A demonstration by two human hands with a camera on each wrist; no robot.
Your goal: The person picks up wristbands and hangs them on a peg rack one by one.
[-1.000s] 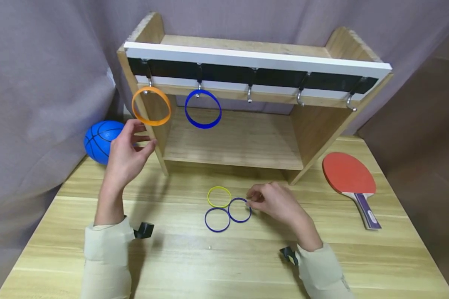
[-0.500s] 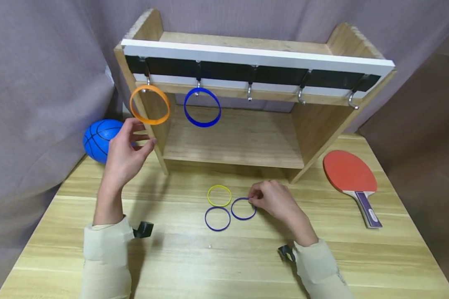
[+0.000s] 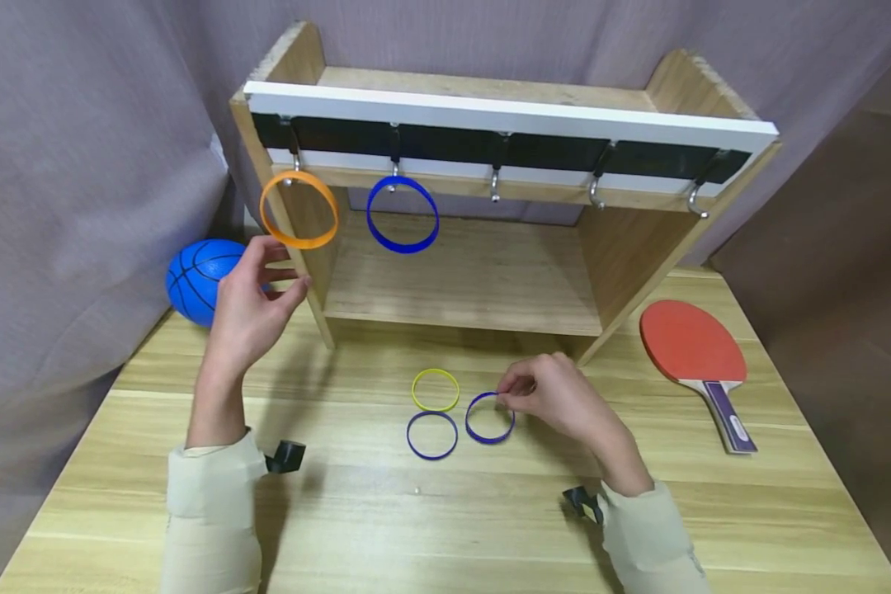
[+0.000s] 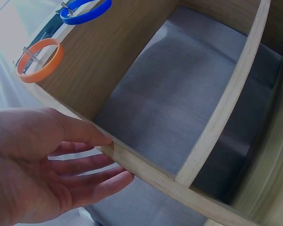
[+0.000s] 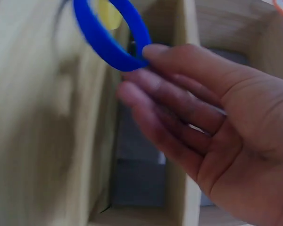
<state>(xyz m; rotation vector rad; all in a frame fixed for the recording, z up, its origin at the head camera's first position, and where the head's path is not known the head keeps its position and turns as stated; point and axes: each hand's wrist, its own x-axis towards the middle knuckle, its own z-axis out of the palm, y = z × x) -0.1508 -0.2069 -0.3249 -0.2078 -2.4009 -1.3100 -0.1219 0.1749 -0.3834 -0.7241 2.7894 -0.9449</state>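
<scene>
My left hand (image 3: 248, 309) holds the left side panel (image 4: 146, 173) of a wooden shelf, thumb at the front edge and fingers along the outer side. An orange wristband (image 3: 308, 243) hangs just above it on the leftmost hook. On the adjacent hook hangs a blue wristband (image 3: 403, 247). Between thumb and fingertips, my right hand (image 3: 557, 400) pinches the edge of another blue wristband (image 5: 101, 47), tilted slightly over the table. To its left, a yellow wristband (image 3: 413, 389) and a dark blue wristband (image 3: 431, 458) lie flat, close together.
The shelf's white rail (image 3: 505, 100) carries several metal hooks; the middle hook (image 3: 495, 186) and those right of it bear nothing. A blue ball (image 3: 202, 280) sits left of the shelf. A red table tennis bat (image 3: 694, 346) lies to the right.
My right hand has taken hold of the rightmost blue wristband, drawn it right, away from the other two, and tilted it up. The left hand stays put.
</scene>
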